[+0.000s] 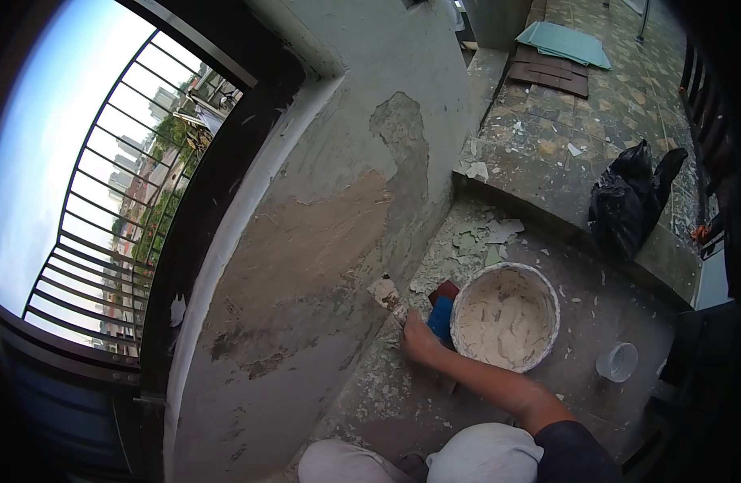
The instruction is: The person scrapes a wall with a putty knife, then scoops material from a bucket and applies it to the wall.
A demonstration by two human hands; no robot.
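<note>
My right hand (pixel 421 341) is closed around a putty knife (pixel 386 295), its blade smeared with filler and right at the lower part of the wall. On the wall beside it spreads a beige patch of filler (pixel 314 225), with bare, flaking plaster below and above. Close to my wrist stands a white bucket (pixel 556 312) of beige filler. A blue and dark red flat object (pixel 441 315) lies between hand and bucket, partly hidden. My left hand is out of view.
Paint flakes (pixel 467 241) litter the floor by the wall. A clear plastic cup (pixel 617 363) sits to the right. On the raised tiled step lie a black plastic bag (pixel 634 197) and pale green sheets (pixel 563 42) over brown ones. A railing (pixel 117 189) runs outside the left opening.
</note>
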